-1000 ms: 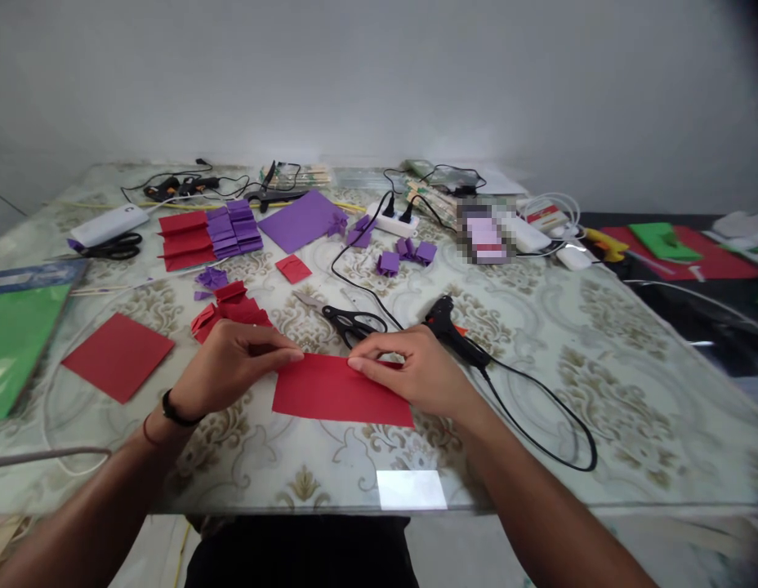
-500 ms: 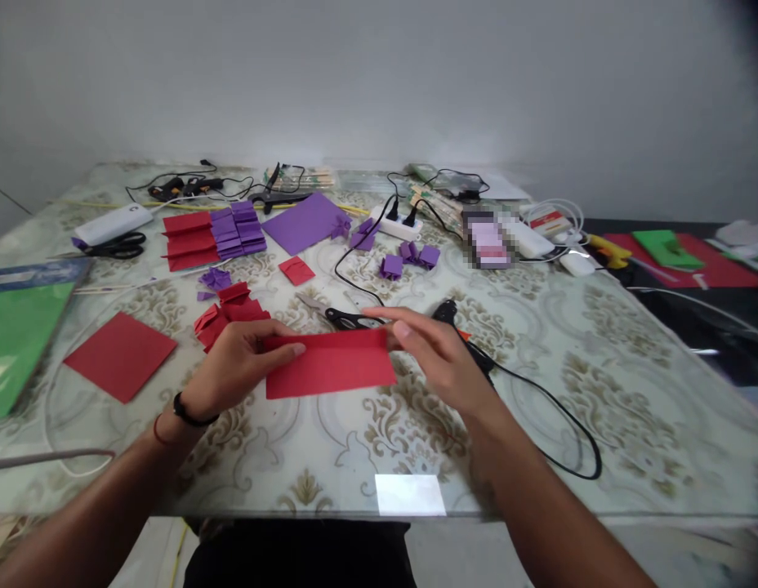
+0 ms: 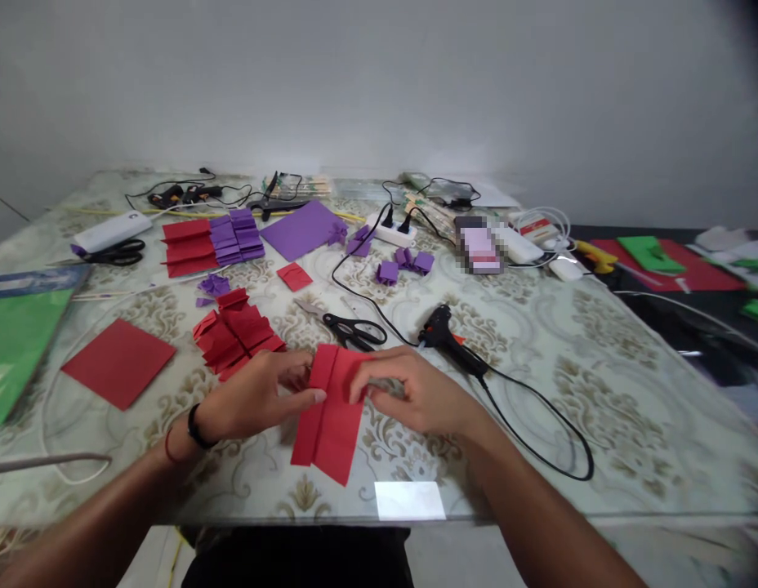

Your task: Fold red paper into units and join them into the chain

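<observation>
A folded red paper sheet [image 3: 331, 416] lies on the patterned glass table [image 3: 599, 384] near its front edge, turned so its long side runs away from me. My left hand [image 3: 256, 396] pinches its upper left edge. My right hand [image 3: 409, 392] grips its upper right edge with curled fingers. A pile of folded red pieces [image 3: 235, 331] lies just left of the hands. Black scissors [image 3: 348, 327] and a black glue gun [image 3: 449, 339] lie just behind them.
A flat red square [image 3: 118, 362] and green sheets [image 3: 17, 339] sit at the left. Purple and red folded stacks [image 3: 211, 238], a purple sheet [image 3: 302, 227], a power strip [image 3: 391, 233], cables, a phone [image 3: 477, 245] and chargers fill the back. The glue gun cord [image 3: 538, 441] loops at the right.
The red sheet was lifted off the table, turned a quarter turn and set down again, now lengthwise with folds showing. Both hands came back together at its upper end.
</observation>
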Demonstrator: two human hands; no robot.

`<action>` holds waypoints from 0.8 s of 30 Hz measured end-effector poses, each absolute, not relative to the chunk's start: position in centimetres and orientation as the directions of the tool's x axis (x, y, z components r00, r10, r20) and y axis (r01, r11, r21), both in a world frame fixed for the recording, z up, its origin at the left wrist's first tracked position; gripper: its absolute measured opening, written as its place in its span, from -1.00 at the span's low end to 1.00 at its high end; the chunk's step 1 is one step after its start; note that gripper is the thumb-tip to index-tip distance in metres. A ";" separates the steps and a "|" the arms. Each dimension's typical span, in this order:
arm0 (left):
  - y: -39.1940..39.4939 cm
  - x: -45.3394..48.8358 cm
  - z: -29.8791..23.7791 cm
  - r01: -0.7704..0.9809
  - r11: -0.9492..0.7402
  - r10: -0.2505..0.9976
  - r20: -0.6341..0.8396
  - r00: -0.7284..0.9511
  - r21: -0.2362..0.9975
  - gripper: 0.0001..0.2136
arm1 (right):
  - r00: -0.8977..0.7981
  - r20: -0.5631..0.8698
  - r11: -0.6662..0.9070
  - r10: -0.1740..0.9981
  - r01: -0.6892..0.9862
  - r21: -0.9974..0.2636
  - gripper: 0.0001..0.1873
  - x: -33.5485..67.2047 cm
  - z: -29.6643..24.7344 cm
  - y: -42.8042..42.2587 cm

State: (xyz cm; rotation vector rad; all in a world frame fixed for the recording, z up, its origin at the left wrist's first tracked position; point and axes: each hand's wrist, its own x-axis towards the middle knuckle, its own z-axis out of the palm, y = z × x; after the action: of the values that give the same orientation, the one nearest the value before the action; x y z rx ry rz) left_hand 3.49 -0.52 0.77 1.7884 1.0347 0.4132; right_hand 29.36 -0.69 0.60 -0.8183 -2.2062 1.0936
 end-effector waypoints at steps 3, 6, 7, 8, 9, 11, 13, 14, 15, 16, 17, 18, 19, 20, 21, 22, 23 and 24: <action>-0.6 3.7 0.6 0.451 -0.118 0.794 -0.188 0.578 0.885 -0.80 | -0.720 0.176 0.483 0.672 0.245 -0.841 -0.67 29.1 0.4 -1.1; -0.5 3.6 0.3 0.213 0.051 0.796 -0.168 0.582 0.976 -0.80 | -0.680 0.156 0.349 0.716 0.156 -0.924 -0.58 29.4 0.1 -1.3; -0.5 3.5 0.2 0.135 0.095 0.826 -0.154 0.542 0.986 -0.78 | -0.639 0.138 0.270 0.756 0.112 -0.956 -0.51 29.6 0.0 -1.4; -0.5 3.5 0.1 0.073 0.118 0.869 -0.139 0.475 0.990 -0.78 | -0.595 0.115 0.189 0.796 0.064 -0.980 -0.41 29.7 -0.1 -1.4; -0.4 3.4 -0.1 0.026 0.122 0.913 -0.123 0.390 0.992 -0.77 | -0.553 0.088 0.119 0.829 0.020 -0.993 -0.31 29.8 -0.1 -1.4; -0.4 3.3 -0.6 -0.038 0.112 0.967 -0.100 0.234 0.993 -0.78 | -0.499 0.028 0.025 0.866 -0.012 -1.000 -0.18 29.6 -0.3 -1.2; -0.5 3.2 -1.0 -0.088 0.109 0.982 -0.093 0.163 0.990 -0.79 | -0.452 -0.032 -0.009 0.891 0.054 -0.999 -0.27 29.2 -0.5 -1.1; -0.5 3.1 -1.2 -0.098 0.115 0.982 -0.098 0.161 0.988 -0.79 | -0.425 -0.058 -0.014 0.903 0.104 -0.994 -0.41 29.0 -0.7 -1.0; -0.5 3.1 -1.3 -0.096 0.124 0.979 -0.106 0.174 0.988 -0.80 | -0.397 -0.074 -0.014 0.915 0.151 -0.988 -0.58 28.7 -0.8 -1.0; -0.4 3.0 -1.3 -0.085 0.133 0.974 -0.114 0.198 0.987 -0.80 | -0.377 -0.086 -0.017 0.922 0.182 -0.983 -0.69 28.6 -1.0 -0.9; -0.4 2.9 -1.1 -0.064 0.140 0.966 -0.122 0.226 0.988 -0.80 | -0.362 -0.090 -0.023 0.928 0.186 -0.982 -0.71 28.5 -1.2 -0.8; -0.3 2.8 -0.9 -0.029 0.143 0.958 -0.131 0.255 0.989 -0.79 | -0.354 -0.095 -0.034 0.930 0.174 -0.984 -0.71 28.5 -1.4 -0.7; -0.3 2.7 -0.6 0.013 0.143 0.949 -0.140 0.283 0.990 -0.79 | -0.352 -0.100 -0.048 0.931 0.152 -0.987 -0.71 28.6 -1.5 -0.7; -0.2 2.7 -0.3 0.059 0.135 0.942 -0.147 0.301 0.989 -0.78 | -0.354 -0.102 -0.059 0.930 0.129 -0.990 -0.71 28.7 -1.6 -0.6; -0.1 2.6 0.0 0.103 0.118 0.939 -0.145 0.312 0.988 -0.77 | -0.361 -0.102 -0.066 0.927 0.110 -0.992 -0.70 28.9 -1.6 -0.5; -0.1 2.6 0.3 0.144 0.092 0.938 -0.134 0.319 0.985 -0.77 | -0.372 -0.099 -0.067 0.923 0.098 -0.993 -0.69 29.0 -1.7 -0.5; -0.1 2.6 0.6 0.179 0.055 0.939 -0.112 0.324 0.982 -0.78 | -0.383 -0.096 -0.066 0.919 0.091 -0.994 -0.69 29.1 -1.7 -0.5; -0.1 2.6 0.8 0.209 0.016 0.939 -0.087 0.334 0.978 -0.78 | -0.394 -0.095 -0.066 0.914 0.086 -0.994 -0.68 29.1 -1.7 -0.5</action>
State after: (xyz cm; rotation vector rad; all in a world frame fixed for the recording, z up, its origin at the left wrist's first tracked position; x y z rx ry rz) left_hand 2.59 -0.08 0.76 1.4606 1.1113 0.8065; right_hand 29.08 -0.50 -1.67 -1.1029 -1.5232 1.5370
